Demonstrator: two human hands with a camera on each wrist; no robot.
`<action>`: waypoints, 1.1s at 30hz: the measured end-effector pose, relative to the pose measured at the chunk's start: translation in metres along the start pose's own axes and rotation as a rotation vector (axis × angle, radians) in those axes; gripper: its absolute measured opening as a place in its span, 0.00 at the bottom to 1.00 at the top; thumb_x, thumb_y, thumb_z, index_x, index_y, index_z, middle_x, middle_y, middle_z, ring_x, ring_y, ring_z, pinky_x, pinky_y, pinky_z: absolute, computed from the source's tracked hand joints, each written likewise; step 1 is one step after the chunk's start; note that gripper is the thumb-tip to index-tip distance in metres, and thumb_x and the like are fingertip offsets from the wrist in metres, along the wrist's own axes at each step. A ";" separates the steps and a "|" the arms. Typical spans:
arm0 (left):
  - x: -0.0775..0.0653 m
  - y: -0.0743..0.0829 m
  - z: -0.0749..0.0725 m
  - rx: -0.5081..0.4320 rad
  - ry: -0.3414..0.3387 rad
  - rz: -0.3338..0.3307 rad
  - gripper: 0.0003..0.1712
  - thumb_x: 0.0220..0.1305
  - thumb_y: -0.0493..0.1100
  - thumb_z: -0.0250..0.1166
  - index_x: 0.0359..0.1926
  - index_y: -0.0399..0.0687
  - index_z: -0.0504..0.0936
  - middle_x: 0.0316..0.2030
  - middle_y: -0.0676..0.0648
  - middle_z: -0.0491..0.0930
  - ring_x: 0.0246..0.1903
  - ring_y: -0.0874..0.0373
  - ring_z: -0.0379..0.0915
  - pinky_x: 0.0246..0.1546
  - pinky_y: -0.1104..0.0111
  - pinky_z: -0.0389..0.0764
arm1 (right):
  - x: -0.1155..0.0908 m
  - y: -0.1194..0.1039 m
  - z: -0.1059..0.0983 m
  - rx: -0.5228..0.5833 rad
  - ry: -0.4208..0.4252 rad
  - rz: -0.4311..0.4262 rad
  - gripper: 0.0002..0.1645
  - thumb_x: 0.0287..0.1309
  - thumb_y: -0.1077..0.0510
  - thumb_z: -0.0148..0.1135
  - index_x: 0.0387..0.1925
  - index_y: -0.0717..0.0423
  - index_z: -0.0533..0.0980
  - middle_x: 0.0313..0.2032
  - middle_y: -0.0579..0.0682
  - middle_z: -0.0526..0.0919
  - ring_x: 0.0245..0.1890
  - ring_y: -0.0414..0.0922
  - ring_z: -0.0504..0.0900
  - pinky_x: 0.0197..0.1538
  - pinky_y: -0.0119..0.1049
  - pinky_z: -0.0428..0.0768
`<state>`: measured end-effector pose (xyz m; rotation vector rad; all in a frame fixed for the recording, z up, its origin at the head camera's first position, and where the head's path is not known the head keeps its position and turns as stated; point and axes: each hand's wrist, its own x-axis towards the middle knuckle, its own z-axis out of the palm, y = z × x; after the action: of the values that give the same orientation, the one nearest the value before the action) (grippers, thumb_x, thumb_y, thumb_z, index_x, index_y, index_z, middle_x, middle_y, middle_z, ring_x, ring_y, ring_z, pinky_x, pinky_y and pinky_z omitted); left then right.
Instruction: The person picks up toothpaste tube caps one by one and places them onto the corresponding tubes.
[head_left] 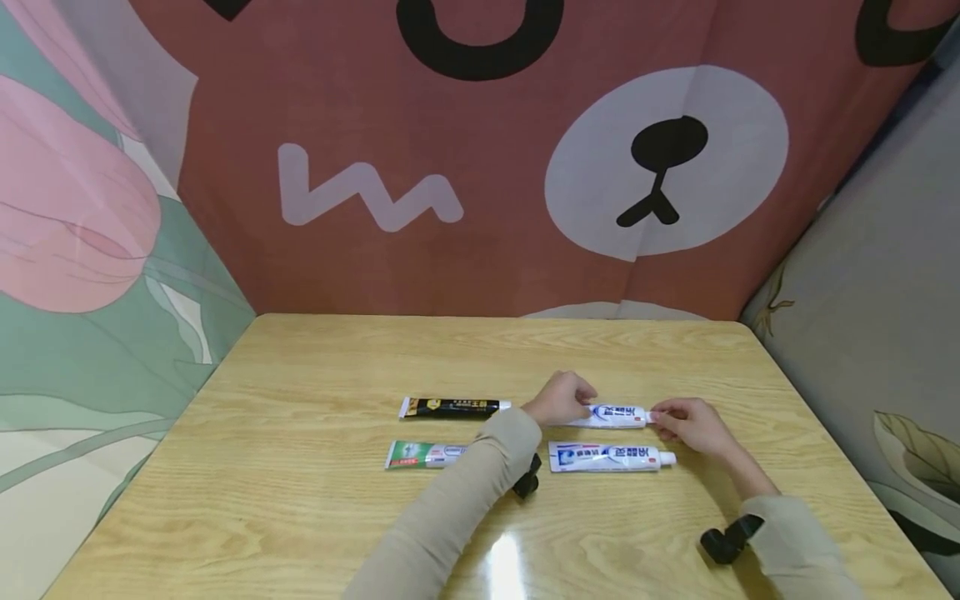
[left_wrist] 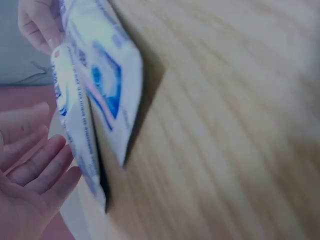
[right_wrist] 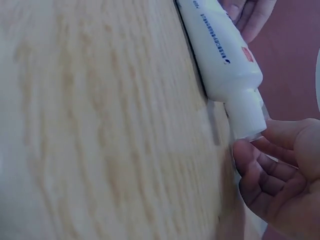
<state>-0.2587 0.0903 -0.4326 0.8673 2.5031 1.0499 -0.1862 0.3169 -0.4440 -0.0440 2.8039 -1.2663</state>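
Observation:
A white and blue toothpaste tube lies flat in the back row on the right, its cap to the right. My right hand pinches the cap end between thumb and fingers; the right wrist view shows the white cap right at the fingertips. Over the tube's left part is my left hand. In the left wrist view its loosely extended fingers lie against the side of the tube. A matching toothpaste tube lies just in front, parallel to it.
Left of these lie a black toothpaste tube and a green and white one, the latter partly hidden by my left sleeve. All rest on a wooden table. A printed bear cloth hangs behind the table's back edge.

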 end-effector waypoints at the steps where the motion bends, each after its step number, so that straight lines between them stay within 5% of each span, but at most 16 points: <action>1: 0.000 0.000 -0.001 -0.006 0.000 0.002 0.18 0.52 0.35 0.67 0.47 0.39 0.80 0.41 0.48 0.81 0.40 0.63 0.75 0.40 0.78 0.73 | 0.000 -0.001 -0.001 -0.015 0.011 -0.006 0.16 0.61 0.61 0.54 0.43 0.73 0.74 0.28 0.55 0.81 0.25 0.44 0.78 0.26 0.34 0.77; 11: -0.014 0.006 -0.022 -0.089 0.028 0.082 0.18 0.57 0.42 0.64 0.48 0.38 0.80 0.42 0.46 0.80 0.35 0.65 0.73 0.35 0.78 0.74 | -0.004 -0.026 -0.008 -0.045 0.152 -0.165 0.14 0.60 0.59 0.57 0.39 0.69 0.76 0.30 0.58 0.81 0.24 0.48 0.79 0.25 0.37 0.77; 23: -0.040 0.000 -0.041 -0.112 0.112 0.236 0.16 0.58 0.40 0.64 0.46 0.38 0.80 0.35 0.49 0.81 0.31 0.66 0.74 0.35 0.79 0.73 | -0.012 -0.055 0.001 -0.010 0.202 -0.219 0.14 0.59 0.56 0.58 0.41 0.64 0.76 0.30 0.58 0.81 0.24 0.44 0.79 0.27 0.36 0.77; 33: -0.085 -0.014 -0.057 -0.273 0.193 0.161 0.20 0.58 0.43 0.64 0.51 0.41 0.77 0.39 0.46 0.79 0.35 0.63 0.74 0.35 0.73 0.75 | -0.030 -0.062 0.014 -0.026 0.238 -0.255 0.13 0.57 0.59 0.60 0.43 0.63 0.77 0.29 0.48 0.80 0.25 0.41 0.77 0.28 0.31 0.75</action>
<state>-0.2252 -0.0022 -0.4008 0.9343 2.3890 1.5538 -0.1553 0.2667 -0.4055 -0.2787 3.0987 -1.3681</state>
